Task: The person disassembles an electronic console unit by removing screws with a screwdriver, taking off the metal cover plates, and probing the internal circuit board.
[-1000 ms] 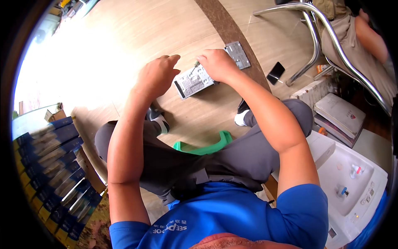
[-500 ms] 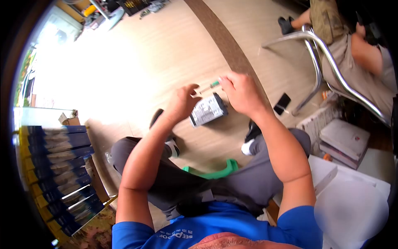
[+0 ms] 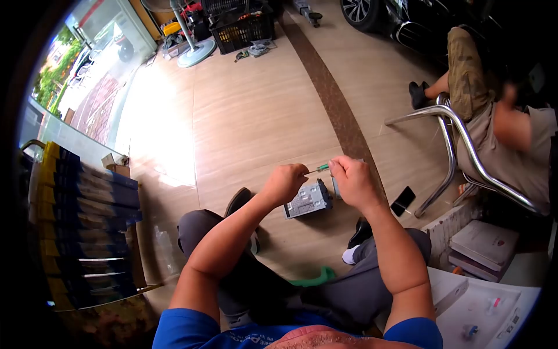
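Observation:
Held up over the floor, my right hand (image 3: 353, 179) is closed on the green handle of a small screwdriver (image 3: 323, 167). The fingers of my left hand (image 3: 286, 182) are pinched together at the tip end of its shaft; whether they hold the tip or something small there is too small to tell. Below my hands, a boxy metal device (image 3: 308, 199) with a dark end lies on the floor between my feet. Behind my right hand, a flat metal plate (image 3: 336, 187) shows only in part.
A phone (image 3: 403, 201) lies on the floor to the right, near a chair's metal legs (image 3: 450, 151) and a seated person (image 3: 482, 128). Boxes (image 3: 87, 215) are stacked at left. A black basket (image 3: 241, 29) and fan base (image 3: 196, 53) stand far ahead. A green stool (image 3: 317, 277) is beneath me.
The view has tilted up toward the room. My right hand has lifted the screwdriver off the device, and my left hand has come to its tip, its fingers closing.

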`<move>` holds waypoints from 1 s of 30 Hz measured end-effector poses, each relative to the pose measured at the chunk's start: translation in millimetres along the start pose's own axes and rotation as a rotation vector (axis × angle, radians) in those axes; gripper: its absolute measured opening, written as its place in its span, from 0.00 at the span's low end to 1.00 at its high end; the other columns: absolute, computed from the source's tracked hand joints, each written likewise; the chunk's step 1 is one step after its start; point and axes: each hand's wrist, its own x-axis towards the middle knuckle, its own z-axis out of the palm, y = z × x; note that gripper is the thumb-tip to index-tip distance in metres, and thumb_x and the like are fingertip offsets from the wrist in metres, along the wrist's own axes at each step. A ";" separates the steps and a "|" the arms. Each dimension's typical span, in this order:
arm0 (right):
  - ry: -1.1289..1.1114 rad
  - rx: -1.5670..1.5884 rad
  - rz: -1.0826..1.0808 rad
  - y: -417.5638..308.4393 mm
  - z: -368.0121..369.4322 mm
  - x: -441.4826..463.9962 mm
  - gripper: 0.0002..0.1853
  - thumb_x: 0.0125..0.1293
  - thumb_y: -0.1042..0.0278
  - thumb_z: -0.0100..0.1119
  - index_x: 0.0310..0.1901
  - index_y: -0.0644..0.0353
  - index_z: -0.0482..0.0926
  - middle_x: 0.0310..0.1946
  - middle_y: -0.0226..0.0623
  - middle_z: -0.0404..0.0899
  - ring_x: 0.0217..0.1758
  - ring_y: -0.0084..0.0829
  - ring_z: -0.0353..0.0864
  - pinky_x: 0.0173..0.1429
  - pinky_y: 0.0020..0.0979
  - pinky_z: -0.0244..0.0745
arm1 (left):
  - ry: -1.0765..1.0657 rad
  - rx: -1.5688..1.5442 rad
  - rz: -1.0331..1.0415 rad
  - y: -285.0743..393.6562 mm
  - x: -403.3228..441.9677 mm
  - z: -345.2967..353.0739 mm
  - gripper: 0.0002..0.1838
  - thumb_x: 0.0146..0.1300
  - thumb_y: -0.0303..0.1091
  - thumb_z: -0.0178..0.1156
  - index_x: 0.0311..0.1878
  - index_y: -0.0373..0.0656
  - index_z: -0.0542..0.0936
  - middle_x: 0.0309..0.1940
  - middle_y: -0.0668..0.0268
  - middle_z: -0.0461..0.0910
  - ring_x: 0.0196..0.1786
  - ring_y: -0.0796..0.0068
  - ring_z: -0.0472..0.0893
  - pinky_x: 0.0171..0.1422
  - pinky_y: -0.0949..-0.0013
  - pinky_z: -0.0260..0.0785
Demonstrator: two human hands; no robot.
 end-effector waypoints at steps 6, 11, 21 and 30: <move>0.015 0.016 -0.051 -0.2 2.2 0.5 0.12 0.69 0.63 0.58 0.37 0.64 0.81 0.27 0.53 0.80 0.31 0.52 0.82 0.34 0.42 0.74 | 0.020 -0.019 0.082 -8.9 1.4 3.5 0.10 0.62 0.32 0.62 0.44 0.40 0.84 0.36 0.51 0.84 0.41 0.48 0.83 0.48 0.55 0.75; -0.009 0.018 -0.034 -1.0 2.3 1.6 0.11 0.69 0.64 0.58 0.37 0.64 0.81 0.28 0.53 0.81 0.33 0.52 0.82 0.35 0.42 0.74 | 0.000 -0.002 0.072 -7.3 2.7 1.9 0.09 0.62 0.31 0.61 0.43 0.39 0.84 0.36 0.51 0.84 0.42 0.49 0.83 0.49 0.55 0.75; -0.031 0.057 -0.035 16.8 13.0 -0.2 0.11 0.72 0.67 0.55 0.46 0.65 0.81 0.27 0.34 0.83 0.26 0.19 0.78 0.31 0.25 0.75 | -0.008 -0.009 0.070 -9.8 2.5 3.8 0.07 0.61 0.28 0.61 0.41 0.38 0.83 0.37 0.52 0.84 0.43 0.48 0.83 0.49 0.53 0.75; -0.019 0.076 0.070 12.0 15.3 -2.0 0.12 0.65 0.69 0.61 0.48 0.65 0.81 0.32 0.46 0.85 0.34 0.34 0.86 0.41 0.33 0.78 | 0.053 -0.034 0.105 -6.0 -2.7 -5.6 0.07 0.62 0.29 0.61 0.41 0.37 0.82 0.38 0.52 0.84 0.44 0.48 0.82 0.50 0.53 0.74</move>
